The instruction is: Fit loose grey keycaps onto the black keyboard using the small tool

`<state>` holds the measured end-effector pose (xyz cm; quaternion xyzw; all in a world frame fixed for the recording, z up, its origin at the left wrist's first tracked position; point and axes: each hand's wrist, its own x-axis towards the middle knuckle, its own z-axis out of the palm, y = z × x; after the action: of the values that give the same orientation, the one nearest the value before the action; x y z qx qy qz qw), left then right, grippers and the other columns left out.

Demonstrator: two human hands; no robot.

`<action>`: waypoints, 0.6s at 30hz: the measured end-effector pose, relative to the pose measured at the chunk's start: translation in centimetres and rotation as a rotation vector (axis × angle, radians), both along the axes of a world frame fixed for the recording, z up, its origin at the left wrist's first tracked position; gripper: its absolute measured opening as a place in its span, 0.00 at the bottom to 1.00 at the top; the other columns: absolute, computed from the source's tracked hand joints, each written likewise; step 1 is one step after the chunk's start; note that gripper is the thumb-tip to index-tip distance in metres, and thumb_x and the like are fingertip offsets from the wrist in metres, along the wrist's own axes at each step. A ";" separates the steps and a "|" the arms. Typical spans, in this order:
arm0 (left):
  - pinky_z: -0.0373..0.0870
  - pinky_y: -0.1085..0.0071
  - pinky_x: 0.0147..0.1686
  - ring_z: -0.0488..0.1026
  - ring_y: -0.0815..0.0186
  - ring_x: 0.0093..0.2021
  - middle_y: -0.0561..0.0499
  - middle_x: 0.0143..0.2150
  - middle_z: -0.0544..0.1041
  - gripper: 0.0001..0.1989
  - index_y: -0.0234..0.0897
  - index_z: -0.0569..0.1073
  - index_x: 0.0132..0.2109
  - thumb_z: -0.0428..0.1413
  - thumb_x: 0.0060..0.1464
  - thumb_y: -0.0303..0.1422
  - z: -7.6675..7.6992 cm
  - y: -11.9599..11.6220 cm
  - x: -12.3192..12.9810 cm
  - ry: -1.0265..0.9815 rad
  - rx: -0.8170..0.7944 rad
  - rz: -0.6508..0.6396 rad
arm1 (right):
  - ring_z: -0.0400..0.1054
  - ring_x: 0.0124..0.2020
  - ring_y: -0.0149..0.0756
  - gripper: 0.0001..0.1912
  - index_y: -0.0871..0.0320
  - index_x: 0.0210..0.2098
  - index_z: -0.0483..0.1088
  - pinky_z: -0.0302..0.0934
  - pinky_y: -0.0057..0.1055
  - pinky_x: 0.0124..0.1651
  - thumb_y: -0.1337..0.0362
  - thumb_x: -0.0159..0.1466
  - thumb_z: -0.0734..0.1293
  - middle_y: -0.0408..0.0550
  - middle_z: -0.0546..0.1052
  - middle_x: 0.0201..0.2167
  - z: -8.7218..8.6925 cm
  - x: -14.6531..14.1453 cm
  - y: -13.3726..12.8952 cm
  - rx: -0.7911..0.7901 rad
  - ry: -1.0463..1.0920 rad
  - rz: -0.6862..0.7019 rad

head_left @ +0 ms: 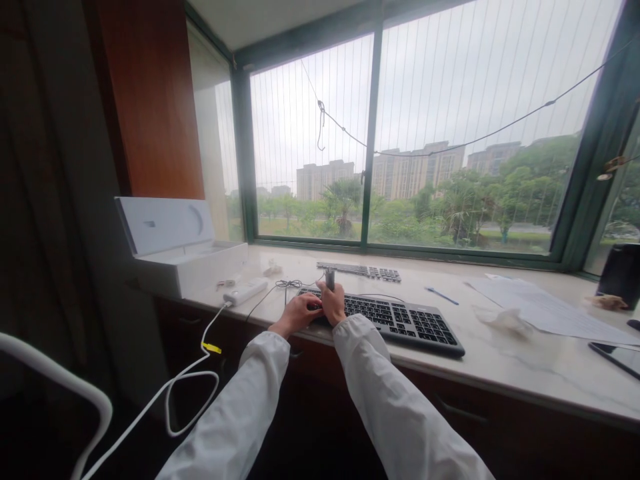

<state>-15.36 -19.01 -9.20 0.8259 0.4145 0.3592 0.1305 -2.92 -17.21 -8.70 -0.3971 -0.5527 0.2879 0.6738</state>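
A black keyboard (400, 319) lies across the counter's front edge, its left end under both hands. My right hand (333, 303) is closed around a grey upright handle (329, 279), whose top sticks out above the fist. The handle's lower end is hidden, so its kind does not show. My left hand (299, 313) rests at the keyboard's left end, close against the right hand. Its fingers are bent together, and what they hold, if anything, is hidden. Behind the keyboard lies a strip of loose keycaps (383, 274).
An open white box (215, 267) stands at the left, near a white power strip (246, 291) with its cord hanging down. A thin black cable (289, 284) lies behind my left hand. To the right are a blue stick-like tool (443, 296), crumpled tissue (505, 320), papers (545, 307) and a phone (620, 357).
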 end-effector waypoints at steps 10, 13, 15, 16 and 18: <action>0.69 0.73 0.42 0.76 0.64 0.42 0.52 0.43 0.80 0.11 0.42 0.81 0.38 0.58 0.53 0.41 0.0 0.1 0.0 0.028 0.004 0.003 | 0.49 0.19 0.27 0.19 0.56 0.15 0.55 0.45 0.28 0.24 0.54 0.55 0.64 0.38 0.57 0.13 0.6 0.1 -0.7 -0.042 -0.089 -0.030; 0.68 0.74 0.39 0.76 0.64 0.41 0.52 0.43 0.80 0.11 0.42 0.81 0.38 0.58 0.53 0.41 0.0 0.1 0.0 0.053 0.011 0.016 | 0.50 0.19 0.28 0.19 0.56 0.15 0.56 0.46 0.28 0.25 0.54 0.55 0.64 0.38 0.57 0.13 0.7 0.1 -0.8 -0.051 -0.130 -0.031; 0.68 0.74 0.38 0.75 0.64 0.41 0.52 0.43 0.80 0.11 0.41 0.81 0.38 0.58 0.53 0.41 0.0 0.2 0.0 0.062 0.016 0.016 | 0.50 0.20 0.28 0.18 0.56 0.15 0.56 0.46 0.28 0.25 0.54 0.55 0.63 0.38 0.58 0.13 0.6 0.1 -0.7 -0.054 -0.131 -0.040; 0.68 0.74 0.38 0.75 0.63 0.41 0.52 0.43 0.80 0.11 0.41 0.81 0.38 0.58 0.52 0.41 0.0 0.2 0.0 0.063 0.021 0.014 | 0.50 0.20 0.28 0.18 0.56 0.15 0.56 0.46 0.29 0.25 0.54 0.55 0.63 0.38 0.58 0.13 0.6 0.0 -0.7 -0.053 -0.129 -0.044; 0.68 0.74 0.38 0.75 0.63 0.41 0.51 0.43 0.80 0.11 0.41 0.81 0.37 0.58 0.53 0.40 0.0 0.3 0.0 0.061 0.028 0.009 | 0.50 0.19 0.28 0.19 0.56 0.15 0.55 0.46 0.29 0.25 0.53 0.55 0.63 0.38 0.57 0.13 0.6 0.0 -0.9 -0.048 -0.137 -0.050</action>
<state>-15.40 -18.68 -9.21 0.8363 0.4169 0.3403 0.1048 -2.91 -18.06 -8.11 -0.4456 -0.5801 0.2563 0.6318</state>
